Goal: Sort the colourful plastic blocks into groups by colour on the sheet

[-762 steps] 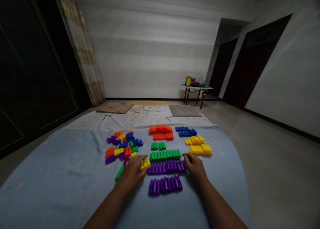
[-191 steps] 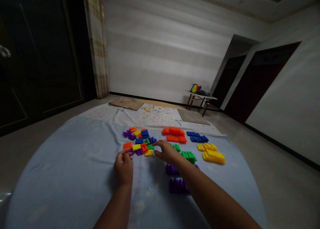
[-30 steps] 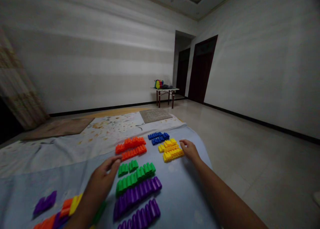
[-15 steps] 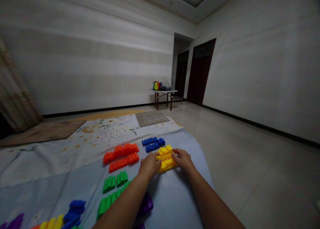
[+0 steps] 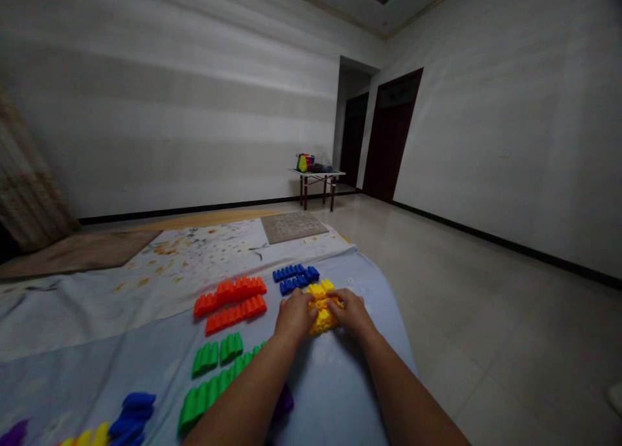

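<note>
Wavy yellow plastic pieces lie in rows on the cloth-covered table. My left hand grips their left side, fingers bent round the middle row. From the right, my right hand closes on the same yellow pieces, its thumb and fingers near the left thumb. The fingers hide parts of the rows. Just beyond are rows of blue wavy pieces. Orange-red wavy pieces lie left of my left hand, and green ones sit nearer, partly behind my left forearm.
Purple pieces show beside my left forearm. More blue pieces and yellow pieces lie at the near left. A grey-brown mat rests at the far edge. Across the floor stands a small table with a colourful bag.
Both hands have drawn slightly closer together over the yellow pieces, and the left hand's back covers more of them. The whole view has shifted a little.
</note>
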`<action>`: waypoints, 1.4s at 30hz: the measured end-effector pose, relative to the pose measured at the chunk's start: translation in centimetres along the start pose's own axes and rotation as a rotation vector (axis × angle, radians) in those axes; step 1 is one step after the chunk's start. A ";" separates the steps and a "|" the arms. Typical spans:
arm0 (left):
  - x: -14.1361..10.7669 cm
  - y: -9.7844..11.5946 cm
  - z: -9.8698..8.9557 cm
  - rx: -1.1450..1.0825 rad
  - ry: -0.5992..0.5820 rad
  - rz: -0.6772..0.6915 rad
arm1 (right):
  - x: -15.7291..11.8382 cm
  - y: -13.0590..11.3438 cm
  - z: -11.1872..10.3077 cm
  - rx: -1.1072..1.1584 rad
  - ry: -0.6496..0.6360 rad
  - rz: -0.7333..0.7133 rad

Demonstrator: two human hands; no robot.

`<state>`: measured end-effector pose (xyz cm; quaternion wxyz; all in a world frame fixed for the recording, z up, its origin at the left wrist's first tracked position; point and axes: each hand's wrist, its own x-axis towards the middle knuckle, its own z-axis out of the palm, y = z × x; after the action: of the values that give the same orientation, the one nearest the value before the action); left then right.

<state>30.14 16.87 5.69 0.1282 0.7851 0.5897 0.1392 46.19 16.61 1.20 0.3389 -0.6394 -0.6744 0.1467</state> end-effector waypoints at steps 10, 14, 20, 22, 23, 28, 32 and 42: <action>-0.7 0.4 0.1 0.000 0.075 0.077 | -0.7 -0.6 -0.8 -0.003 0.074 -0.085; -1.7 0.6 0.0 -0.008 0.121 0.113 | -1.6 -0.7 -1.7 0.037 0.111 -0.120; -3.1 1.1 0.0 0.010 0.144 0.186 | -2.3 0.2 -2.1 0.099 0.106 -0.161; -3.4 1.2 0.1 0.027 0.135 0.204 | -2.3 0.7 -2.0 0.109 0.091 -0.161; -3.6 1.3 0.1 0.035 0.129 0.208 | -2.3 0.9 -1.9 0.113 0.081 -0.157; -4.0 1.3 0.6 0.035 0.133 0.210 | -2.4 1.5 -1.8 0.146 0.027 -0.143; -4.0 0.9 -0.1 -0.047 0.177 0.187 | -2.5 1.5 -2.1 0.180 0.071 -0.130; -4.2 -1.4 -2.6 -0.208 0.055 -0.122 | -1.9 2.3 -1.4 0.240 0.139 0.015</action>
<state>26.78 13.37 7.31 0.2012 0.7260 0.6221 0.2132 48.79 14.74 0.24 0.4575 -0.6082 -0.6220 0.1843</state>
